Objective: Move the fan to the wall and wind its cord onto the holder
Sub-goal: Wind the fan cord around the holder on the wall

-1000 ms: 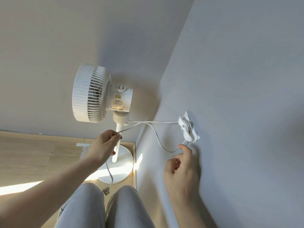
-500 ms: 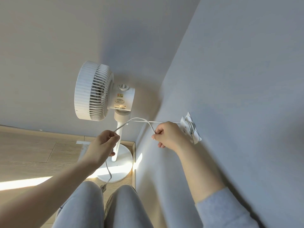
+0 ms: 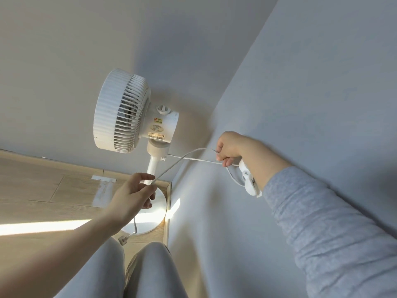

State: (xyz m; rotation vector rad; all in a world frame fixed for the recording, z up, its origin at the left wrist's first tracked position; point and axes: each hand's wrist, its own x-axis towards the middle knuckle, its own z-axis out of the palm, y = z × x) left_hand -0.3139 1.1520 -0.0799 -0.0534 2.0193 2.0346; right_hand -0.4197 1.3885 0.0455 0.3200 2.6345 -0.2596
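Note:
A white pedestal fan stands in the room corner, its round base on the wood floor. Its white cord runs from the fan's neck to a white holder fixed on the right wall, where some turns are wound. My right hand pinches a loop of cord just above the holder, with my forearm across the holder's upper part. Lower down, my left hand pinches the cord in front of the fan's pole. The plug hangs below that hand, near my knees.
Two grey walls meet in the corner behind the fan. The wood floor has a bright strip of sunlight across it and a pale tape patch. My knees in grey trousers fill the bottom middle.
My right hand has risen from below the holder to above it, carrying a loop of cord up and round. The left hand stays on the cord near the pole.

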